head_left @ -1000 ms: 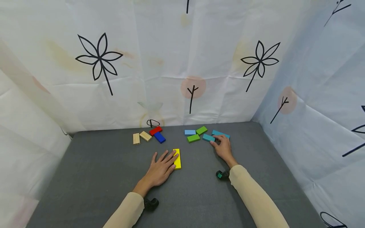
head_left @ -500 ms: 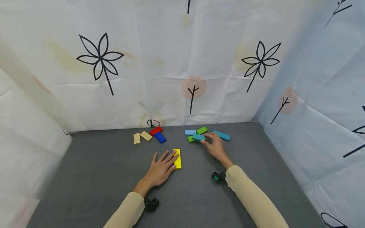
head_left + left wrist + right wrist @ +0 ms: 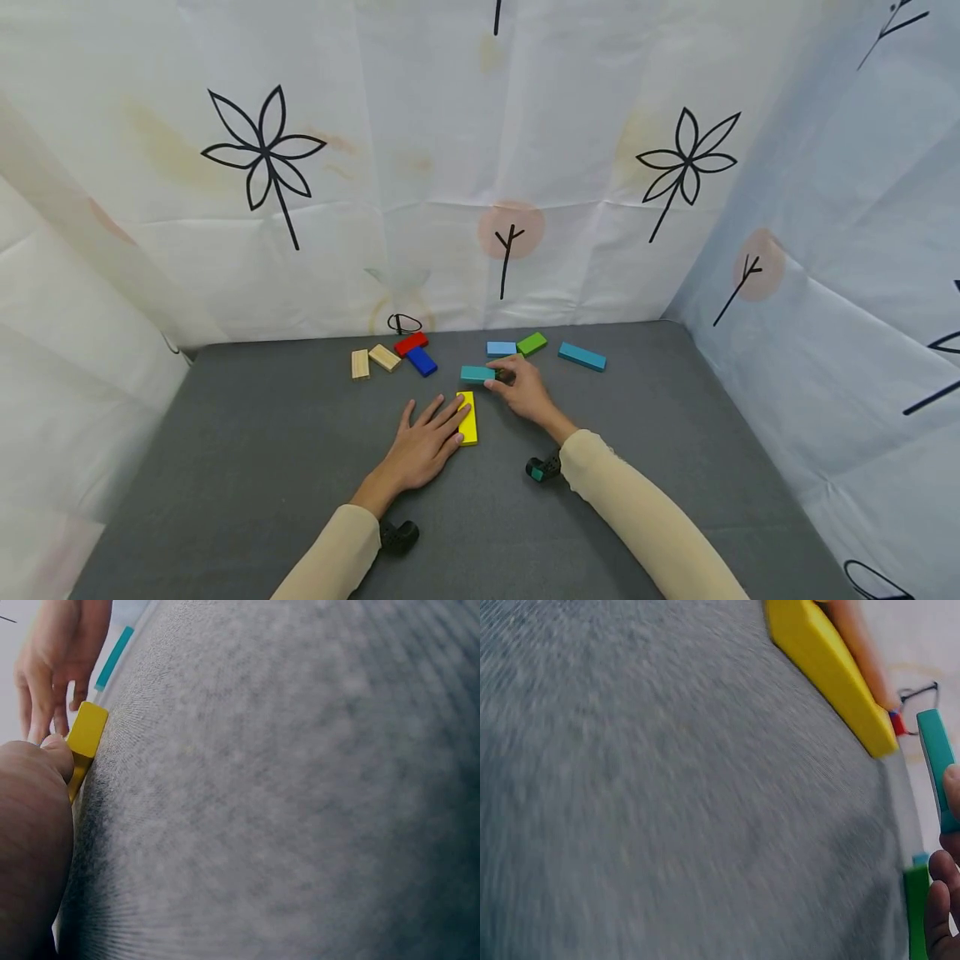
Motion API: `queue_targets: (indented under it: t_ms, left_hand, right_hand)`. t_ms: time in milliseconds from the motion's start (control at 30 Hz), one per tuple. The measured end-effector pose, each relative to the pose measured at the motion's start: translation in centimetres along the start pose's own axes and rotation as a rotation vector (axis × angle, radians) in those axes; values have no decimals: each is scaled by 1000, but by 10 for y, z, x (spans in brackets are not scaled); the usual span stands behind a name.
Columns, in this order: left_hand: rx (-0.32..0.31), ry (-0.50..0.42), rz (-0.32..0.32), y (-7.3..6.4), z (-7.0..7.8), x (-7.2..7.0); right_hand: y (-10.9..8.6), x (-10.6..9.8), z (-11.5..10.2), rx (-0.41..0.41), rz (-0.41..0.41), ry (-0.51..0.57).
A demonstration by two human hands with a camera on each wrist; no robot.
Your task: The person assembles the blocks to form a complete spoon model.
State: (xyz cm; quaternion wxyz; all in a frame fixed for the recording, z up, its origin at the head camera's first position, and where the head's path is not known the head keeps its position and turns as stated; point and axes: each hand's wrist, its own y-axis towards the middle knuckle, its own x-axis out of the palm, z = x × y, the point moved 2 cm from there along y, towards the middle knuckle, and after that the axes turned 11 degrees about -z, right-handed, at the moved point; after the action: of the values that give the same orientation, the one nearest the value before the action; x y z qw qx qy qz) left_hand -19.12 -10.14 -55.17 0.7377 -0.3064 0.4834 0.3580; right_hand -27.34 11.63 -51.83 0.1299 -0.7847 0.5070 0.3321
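Observation:
My left hand (image 3: 417, 454) lies with fingers spread on the table, its fingertips resting on the left side of a yellow block (image 3: 468, 427). The block lies flat, lengthwise away from me; the left wrist view shows its end (image 3: 88, 727). Between thumb and fingers my right hand (image 3: 531, 395) pinches one end of a teal block (image 3: 476, 374). That block is held crosswise just beyond the far end of the yellow one. In the right wrist view the teal block (image 3: 935, 746) appears raised off the table. A green block (image 3: 917, 911) is mostly hidden behind the right hand in the head view.
At the back right lie a light blue block (image 3: 501, 348), another green block (image 3: 532, 343) and a second teal block (image 3: 582, 357). Back left hold two wooden blocks (image 3: 385, 358), a red block (image 3: 411, 344) and a blue block (image 3: 422, 362). White cloth walls (image 3: 420, 208) border the grey table (image 3: 247, 467).
My right hand has picked up the teal block and carried it left, past the green block, to near the yellow block. The left hand has stayed on the yellow block.

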Motion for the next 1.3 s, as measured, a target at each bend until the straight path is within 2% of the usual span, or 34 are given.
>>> queue_targets:
  t_ms: [167,300,867,1300]
  left_hand:
    - [0,3,10,-1,-1,0]
    - [5,2,14,-1,-1,0]
    - [8,1,13,-1,1,-1]
    - [16,0,25,-1,0,0]
  right_hand:
    - [8,14,-3,29,-57,-55]
    - [12,18,-5,48,-83,-54]
    - [11,19,-4,12,-177,-79]
    - [11,20,-2,-9,-191,-84]
